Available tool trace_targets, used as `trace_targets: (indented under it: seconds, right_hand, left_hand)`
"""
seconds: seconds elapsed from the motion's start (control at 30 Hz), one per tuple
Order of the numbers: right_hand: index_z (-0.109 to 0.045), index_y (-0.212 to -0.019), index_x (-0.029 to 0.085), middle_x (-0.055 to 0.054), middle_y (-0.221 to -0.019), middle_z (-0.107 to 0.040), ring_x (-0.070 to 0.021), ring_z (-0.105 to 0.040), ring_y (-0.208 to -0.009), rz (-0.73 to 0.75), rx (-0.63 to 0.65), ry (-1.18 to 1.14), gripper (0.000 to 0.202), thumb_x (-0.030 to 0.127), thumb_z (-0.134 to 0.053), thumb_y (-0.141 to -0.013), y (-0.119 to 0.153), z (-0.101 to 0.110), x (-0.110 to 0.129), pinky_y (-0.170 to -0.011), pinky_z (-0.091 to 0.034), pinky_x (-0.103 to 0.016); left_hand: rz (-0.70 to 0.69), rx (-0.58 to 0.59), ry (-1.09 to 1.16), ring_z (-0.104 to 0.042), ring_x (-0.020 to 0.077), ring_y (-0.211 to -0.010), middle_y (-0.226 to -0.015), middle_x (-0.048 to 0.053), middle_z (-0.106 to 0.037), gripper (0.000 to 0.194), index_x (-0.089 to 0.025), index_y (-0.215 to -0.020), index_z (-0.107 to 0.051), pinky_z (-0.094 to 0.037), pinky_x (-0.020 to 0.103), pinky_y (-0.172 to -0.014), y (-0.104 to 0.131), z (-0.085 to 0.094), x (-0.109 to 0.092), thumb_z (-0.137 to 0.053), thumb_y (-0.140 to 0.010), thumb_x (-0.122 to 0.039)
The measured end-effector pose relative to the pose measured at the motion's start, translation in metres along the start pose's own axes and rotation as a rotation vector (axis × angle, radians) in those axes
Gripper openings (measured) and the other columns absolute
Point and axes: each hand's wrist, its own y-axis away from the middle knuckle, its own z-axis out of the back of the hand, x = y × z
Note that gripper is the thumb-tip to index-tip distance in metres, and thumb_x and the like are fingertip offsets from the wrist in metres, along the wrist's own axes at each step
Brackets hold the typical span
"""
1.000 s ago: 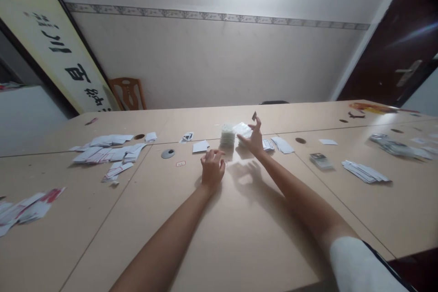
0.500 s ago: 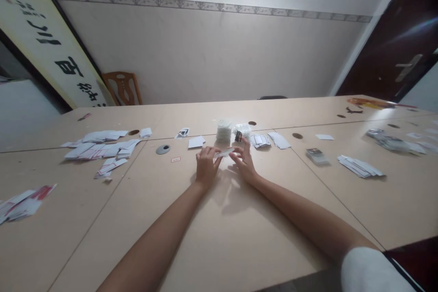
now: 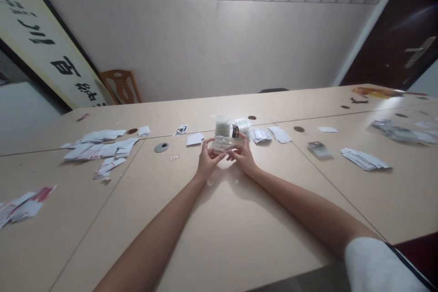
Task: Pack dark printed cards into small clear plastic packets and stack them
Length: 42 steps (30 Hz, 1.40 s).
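"what are the hands doing?"
"the left hand [image 3: 207, 162] and right hand [image 3: 245, 159] both grip a clear plastic case [image 3: 222, 144] between them, over the counter [image 3: 219, 228]. a small dark card [image 3: 236, 131] stands at the right's fingers."
"and around that case?"
"stacked clear cases [image 3: 222, 125] at twelve o'clock, paper slips [image 3: 99, 149] at nine, a clear box [image 3: 319, 150] at three."

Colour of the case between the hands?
The case is clear, colourless; best in the head view.

Your box [image 3: 221, 143] looks like clear, glossy plastic, your table [image 3: 226, 232] smooth and faintly shiny, your sleeve [image 3: 374, 262] matt cloth, the chair [image 3: 118, 73] wood.
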Motion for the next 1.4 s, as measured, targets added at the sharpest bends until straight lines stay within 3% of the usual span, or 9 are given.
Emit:
trace_targets:
  seconds: [0.13,0.3,0.37,0.47,0.57,0.67,0.9,1.13,1.4]
  right_hand:
    - [-0.021,-0.141,0.026,0.004,-0.084,-0.067,-0.0134,-0.064,-0.052,0.0,-0.023,0.005,0.084,0.034,-0.072,-0.075,-0.001,0.001,0.0,-0.048,-0.05,-0.025]
    - [-0.021,-0.141,0.027,0.006,-0.08,-0.064,-0.0119,-0.061,-0.05,-0.03,0.014,0.014,0.083,0.028,-0.07,-0.074,0.003,-0.001,0.001,-0.045,-0.048,-0.023]
    - [-0.021,-0.142,0.027,0.006,-0.079,-0.064,-0.0121,-0.061,-0.051,-0.029,0.029,0.013,0.084,0.027,-0.069,-0.073,0.003,-0.001,0.0,-0.046,-0.05,-0.023]
    - [-0.022,-0.142,0.027,0.008,-0.076,-0.063,-0.0121,-0.061,-0.05,-0.03,0.016,0.014,0.083,0.027,-0.069,-0.074,0.002,0.001,-0.002,-0.045,-0.05,-0.023]
    - [-0.023,-0.142,0.026,0.008,-0.071,-0.062,-0.0122,-0.061,-0.047,-0.047,-0.045,-0.009,0.082,0.031,-0.069,-0.075,0.0,0.003,-0.004,-0.043,-0.048,-0.022]
    - [-0.023,-0.142,0.024,0.008,-0.065,-0.063,-0.0131,-0.061,-0.045,-0.065,-0.105,-0.05,0.083,0.037,-0.072,-0.075,-0.003,0.004,-0.005,-0.043,-0.047,-0.022]
    - [-0.026,-0.137,0.024,0.005,-0.067,-0.069,-0.0161,-0.066,-0.048,-0.149,-0.115,-0.17,0.088,0.04,-0.08,-0.069,-0.004,0.002,-0.002,-0.048,-0.053,-0.025]
    - [-0.031,-0.131,0.026,0.004,-0.071,-0.071,-0.0198,-0.072,-0.06,-0.192,-0.025,-0.23,0.081,0.034,-0.081,-0.068,-0.001,0.0,0.006,-0.062,-0.06,-0.033]
    - [-0.035,-0.124,0.027,-0.002,-0.093,-0.071,-0.0222,-0.074,-0.084,-0.189,-0.064,-0.271,0.073,0.039,-0.082,-0.069,-0.001,-0.003,0.003,-0.077,-0.061,-0.038]
  left_hand:
    - [-0.011,-0.124,-0.144,-0.067,0.019,-0.079,-0.094,0.007,-0.068,0.051,-0.019,-0.12,-0.047,-0.052,0.03,-0.07,0.0,0.0,-0.002,-0.069,-0.079,-0.04]
    - [-0.1,-0.232,-0.268,-0.06,0.0236,-0.11,-0.132,0.011,-0.057,0.042,-0.023,-0.125,-0.054,-0.051,0.033,-0.08,-0.001,0.003,-0.004,-0.059,-0.084,-0.033]
    - [-0.092,-0.199,-0.266,-0.06,0.0236,-0.111,-0.127,0.01,-0.061,0.034,-0.022,-0.118,-0.06,-0.05,0.033,-0.081,-0.002,0.003,-0.004,-0.057,-0.085,-0.032]
    - [-0.062,-0.185,-0.253,-0.066,0.021,-0.09,-0.098,0.008,-0.07,0.029,-0.019,-0.108,-0.061,-0.051,0.031,-0.075,-0.003,0.004,-0.001,-0.058,-0.085,-0.036]
    - [-0.043,-0.217,-0.265,-0.063,0.0169,-0.069,-0.075,0.002,-0.064,0.023,-0.017,-0.087,-0.058,-0.05,0.028,-0.065,-0.004,0.006,0.003,-0.063,-0.081,-0.039]
    - [-0.041,-0.23,-0.297,-0.059,0.0151,-0.063,-0.067,-0.001,-0.058,0.027,-0.018,-0.072,-0.052,-0.048,0.027,-0.062,-0.004,0.007,0.004,-0.068,-0.076,-0.039]
    - [-0.098,-0.156,-0.363,-0.064,0.0192,-0.083,-0.091,0.005,-0.062,0.018,-0.019,-0.085,-0.06,-0.052,0.029,-0.067,-0.001,0.002,-0.001,-0.067,-0.076,-0.034]
    - [-0.106,-0.057,-0.401,-0.064,0.023,-0.097,-0.1,0.006,-0.066,0.026,-0.021,-0.094,-0.06,-0.051,0.029,-0.07,0.001,0.001,-0.005,-0.066,-0.08,-0.042]
    - [-0.131,0.084,-0.471,-0.069,0.0196,-0.081,-0.09,0.005,-0.074,0.029,-0.021,-0.101,-0.06,-0.05,0.027,-0.07,0.007,0.0,-0.01,-0.049,-0.092,-0.046]
